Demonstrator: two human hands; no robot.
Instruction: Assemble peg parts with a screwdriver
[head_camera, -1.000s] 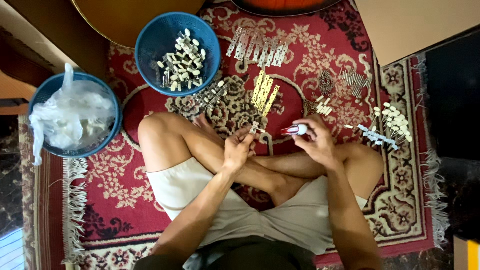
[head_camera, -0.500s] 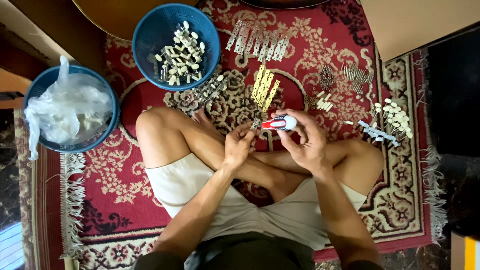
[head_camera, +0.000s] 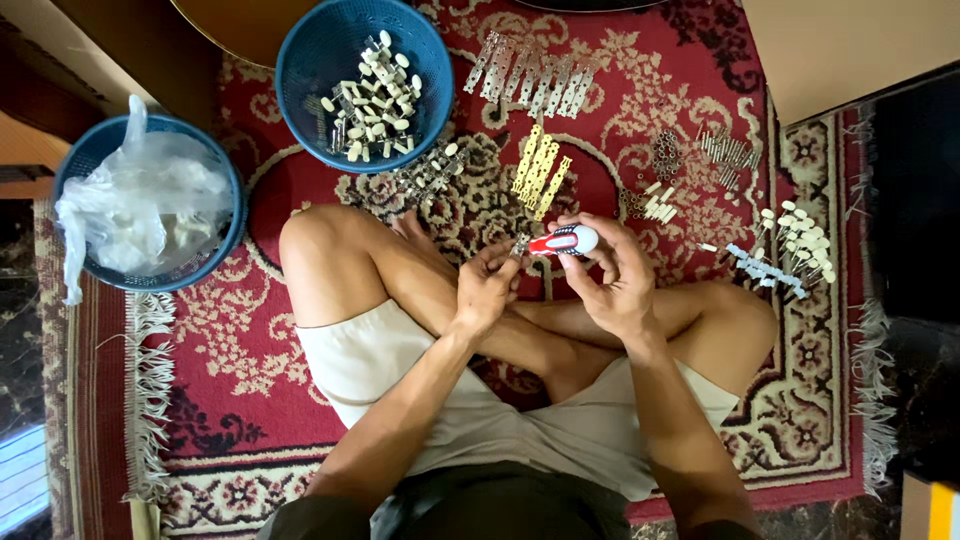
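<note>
I sit cross-legged on a red patterned rug (head_camera: 250, 330). My right hand (head_camera: 612, 275) grips a short screwdriver with a red and white handle (head_camera: 562, 240), held sideways with its tip pointing left. My left hand (head_camera: 487, 285) pinches a small metal part (head_camera: 519, 244) right at the screwdriver's tip, above my crossed shins. A few yellow strips (head_camera: 538, 172) lie on the rug just beyond my hands.
A blue basket (head_camera: 305, 60) of small white-tipped metal parts stands at the upper left. Another blue basket (head_camera: 225, 195) holds a clear plastic bag at far left. Silver plates (head_camera: 530, 75), screws (head_camera: 722, 148) and white-capped parts (head_camera: 800, 232) lie spread on the rug. A dark cabinet (head_camera: 915, 260) borders the right.
Both hands have shifted slightly up and left together. The screwdriver has turned more level, its tip now meeting the small part in my left fingers.
</note>
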